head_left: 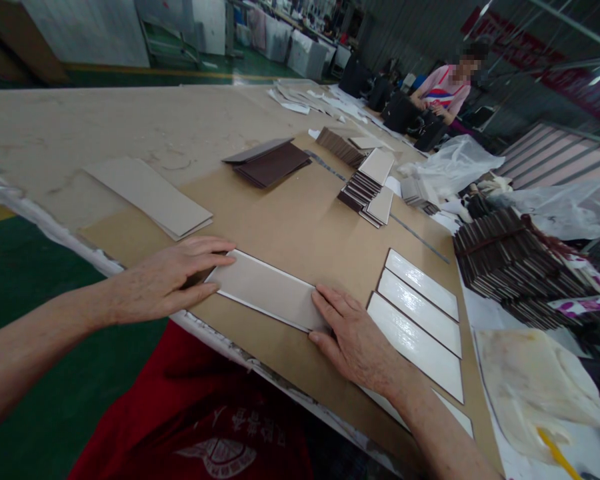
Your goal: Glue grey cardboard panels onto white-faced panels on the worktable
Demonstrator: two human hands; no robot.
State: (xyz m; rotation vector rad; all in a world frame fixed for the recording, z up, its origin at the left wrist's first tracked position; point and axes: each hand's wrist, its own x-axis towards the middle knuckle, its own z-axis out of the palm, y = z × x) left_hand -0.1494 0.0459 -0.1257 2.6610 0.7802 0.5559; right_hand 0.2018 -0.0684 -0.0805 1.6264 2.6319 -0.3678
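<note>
A flat, narrow grey board [270,290] with a thin pale rim lies on the brown sheet, between my two hands. My left hand [170,277] grips its left end, fingers at the far corner and thumb at the near corner. At the right end my right hand [347,327] holds it the same way, fingertips on the surface and thumb by the near edge. Right of that hand lie several glossy white strips [417,343] with dark edges, some partly hidden under my right forearm. Beyond my left hand rests a folded grey card piece [153,197].
Dark brown folded covers [273,163] and a stack of small boards [363,190] stand farther back on the brown sheet [300,220]. Tall bundles of dark pieces [510,260] and a yellow-handled tool [557,453] by a pale cloth are at right. A person in pink [447,90] sits behind.
</note>
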